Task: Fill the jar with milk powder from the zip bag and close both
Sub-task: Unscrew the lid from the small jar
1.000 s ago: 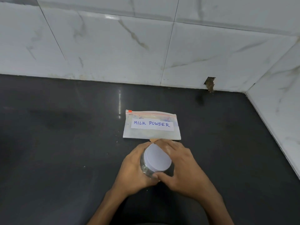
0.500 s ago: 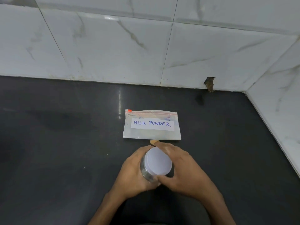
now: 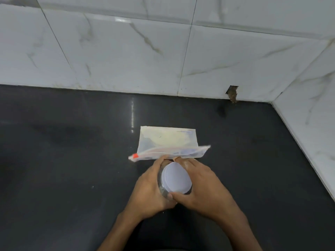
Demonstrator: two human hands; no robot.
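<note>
A clear jar (image 3: 161, 182) with a white lid (image 3: 176, 178) stands on the dark counter (image 3: 72, 178). My left hand (image 3: 150, 191) wraps the jar's side. My right hand (image 3: 204, 192) grips the lid from the right, thumb at its near edge. Just beyond the jar is the zip bag (image 3: 166, 140), its plain back showing pale powder. Its zip edge with an orange tab (image 3: 135, 156) is blurred and points toward me. The fingertips of both hands touch that edge. The label is hidden.
White marble-look tiled walls (image 3: 126, 51) close the counter at the back and on the right. A small broken hole (image 3: 232, 93) sits at the base of the back wall.
The bag has flipped over: its zip edge, earlier at the far side with the label up, now lies at my fingertips with the label hidden. Both hands stay on the jar.
</note>
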